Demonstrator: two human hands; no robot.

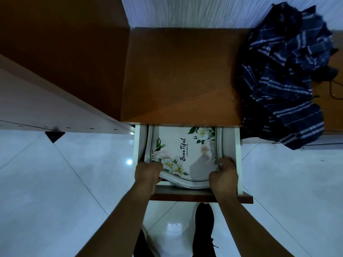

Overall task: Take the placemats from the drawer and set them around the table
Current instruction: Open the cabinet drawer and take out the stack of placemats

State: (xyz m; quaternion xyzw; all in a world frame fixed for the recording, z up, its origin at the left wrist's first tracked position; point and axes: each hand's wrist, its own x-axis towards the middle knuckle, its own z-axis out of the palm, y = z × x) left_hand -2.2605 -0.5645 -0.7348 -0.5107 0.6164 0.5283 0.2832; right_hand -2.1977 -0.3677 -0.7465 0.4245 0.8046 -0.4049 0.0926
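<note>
White, flower-printed placemats lie stacked in the open drawer below the wooden top, their near edge bowed up over the drawer front; they look thin, light and floppy — likely smooth enough to slide apart, so the near corners seem the place to grip, with support beneath; the left hand is curled closed on the near-left corner, the right hand likewise pinches the near-right edge — fingers under, thumb on top.
</note>
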